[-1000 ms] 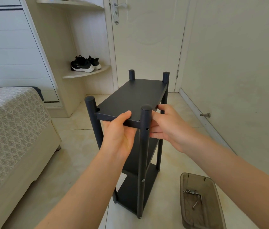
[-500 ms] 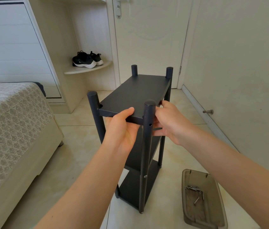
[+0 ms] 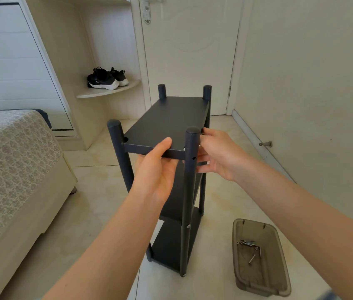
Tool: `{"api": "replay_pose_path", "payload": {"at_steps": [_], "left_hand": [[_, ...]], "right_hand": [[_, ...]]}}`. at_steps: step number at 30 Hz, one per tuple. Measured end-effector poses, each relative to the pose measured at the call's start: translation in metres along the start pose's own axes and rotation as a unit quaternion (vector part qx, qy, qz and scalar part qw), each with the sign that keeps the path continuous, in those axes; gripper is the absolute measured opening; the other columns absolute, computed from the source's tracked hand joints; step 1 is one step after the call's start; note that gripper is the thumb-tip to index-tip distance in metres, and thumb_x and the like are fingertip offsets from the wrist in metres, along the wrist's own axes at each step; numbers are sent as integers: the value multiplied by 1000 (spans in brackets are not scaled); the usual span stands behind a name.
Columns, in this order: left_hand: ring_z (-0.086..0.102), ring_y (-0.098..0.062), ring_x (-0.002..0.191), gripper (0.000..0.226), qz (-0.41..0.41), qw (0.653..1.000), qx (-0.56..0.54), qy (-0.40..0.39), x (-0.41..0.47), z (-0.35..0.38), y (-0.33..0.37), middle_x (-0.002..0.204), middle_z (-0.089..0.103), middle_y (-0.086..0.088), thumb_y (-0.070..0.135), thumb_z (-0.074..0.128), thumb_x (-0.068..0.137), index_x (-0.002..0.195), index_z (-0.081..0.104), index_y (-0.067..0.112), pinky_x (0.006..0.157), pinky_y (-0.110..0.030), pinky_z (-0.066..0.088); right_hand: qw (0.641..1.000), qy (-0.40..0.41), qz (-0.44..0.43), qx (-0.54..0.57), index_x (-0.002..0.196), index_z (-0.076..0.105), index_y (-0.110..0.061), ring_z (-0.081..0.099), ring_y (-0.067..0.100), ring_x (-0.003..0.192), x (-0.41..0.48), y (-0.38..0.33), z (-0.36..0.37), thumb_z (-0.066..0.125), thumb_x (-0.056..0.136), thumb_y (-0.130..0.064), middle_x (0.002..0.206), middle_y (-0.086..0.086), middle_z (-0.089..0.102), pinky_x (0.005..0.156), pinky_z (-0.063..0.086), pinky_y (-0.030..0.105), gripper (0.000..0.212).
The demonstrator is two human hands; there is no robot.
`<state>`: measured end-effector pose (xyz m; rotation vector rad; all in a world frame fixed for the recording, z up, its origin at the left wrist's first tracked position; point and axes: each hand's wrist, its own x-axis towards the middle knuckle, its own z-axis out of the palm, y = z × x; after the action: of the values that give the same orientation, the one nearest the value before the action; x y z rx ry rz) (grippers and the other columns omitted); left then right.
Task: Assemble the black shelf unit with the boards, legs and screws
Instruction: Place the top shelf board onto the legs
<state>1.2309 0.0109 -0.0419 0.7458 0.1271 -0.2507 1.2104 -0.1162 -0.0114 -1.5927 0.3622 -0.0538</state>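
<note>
Shelf (image 3: 171,245) stands upright on the floor (image 3: 97,202), just left of the tray (image 3: 262,291) of screws (image 3: 250,245). Our left hand (image 3: 156,174) pinches the top board's (image 3: 167,120) front edge, thumb on top; our right hand (image 3: 219,154) grips its right edge behind the near leg (image 3: 189,191).

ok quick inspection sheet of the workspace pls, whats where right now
surface: tiled floor, shelf unit standing upright on it
job's things: top board at the top; near right leg shows an empty hole; screws in tray
clutter: nothing seen
fingers: left hand grips top board's near edge; right hand against near right leg, grip unclear
cables: nothing seen
surroundings: bed left, shoes on corner shelf, door beyond
</note>
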Motion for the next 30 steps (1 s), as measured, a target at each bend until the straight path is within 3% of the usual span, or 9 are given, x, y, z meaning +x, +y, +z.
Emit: {"api": "replay_pose_path", "payload": {"at_steps": [5, 10, 13, 19, 22, 25, 30], "left_hand": [[75, -13, 87, 13, -3, 1000, 8, -5, -8, 11, -10, 94, 67, -6, 0, 66, 92, 101, 60, 7, 100, -36, 55], [75, -18, 97, 15, -3, 999, 43, -18, -11, 14, -19, 102, 72, -7, 9, 68, 93, 102, 58, 14, 104, -41, 52], [73, -24, 105, 16, 2, 991, 120, -60, -10, 11, -27, 118, 69, -19, 19, 68, 93, 103, 59, 10, 104, -43, 51], [71, -26, 109, 42, 12, 967, 211, -144, -7, 7, -42, 116, 72, -18, 29, 69, 79, 112, 63, 3, 103, -41, 52], [73, -23, 105, 46, 21, 961, 236, -145, -6, 6, -44, 113, 74, -12, 29, 70, 75, 115, 65, 6, 97, -36, 56], [72, -21, 107, 56, 27, 954, 262, -141, -6, 5, -47, 115, 74, -10, 30, 71, 72, 122, 65, 6, 101, -39, 53], [71, -22, 107, 51, 45, 952, 277, -125, -8, 6, -49, 113, 74, -7, 27, 75, 66, 114, 69, 11, 101, -41, 54]], "right_hand": [[1000, -27, 14, 2, 131, 57, -20, 75, 26, 83, 5, -2, -24, 60, 97, -25, 92, 9, 76, 70, 62, 45, 34], [999, -30, -15, -32, 147, 39, -33, 75, 24, 84, 10, 0, -40, 63, 95, -28, 94, 11, 76, 76, 61, 44, 58], [996, -22, -41, -73, 147, 40, -33, 75, 21, 82, 9, -2, -49, 62, 96, -29, 91, 8, 77, 74, 61, 39, 56], [989, 1, -52, -138, 107, 69, -17, 75, 17, 81, 4, 4, -80, 57, 99, -35, 85, 4, 77, 83, 60, 38, 23], [983, 14, -21, -184, 101, 70, -16, 74, 14, 77, 5, 26, -96, 54, 100, -36, 84, 0, 76, 75, 61, 31, 26], [975, 13, 31, -220, 99, 70, -15, 74, 13, 75, 12, 64, -111, 54, 100, -33, 85, 0, 76, 68, 60, 26, 24], [954, -25, 152, -256, 104, 67, -7, 72, 18, 80, 31, 150, -128, 54, 100, -27, 91, 5, 74, 75, 59, 31, 24]]}}
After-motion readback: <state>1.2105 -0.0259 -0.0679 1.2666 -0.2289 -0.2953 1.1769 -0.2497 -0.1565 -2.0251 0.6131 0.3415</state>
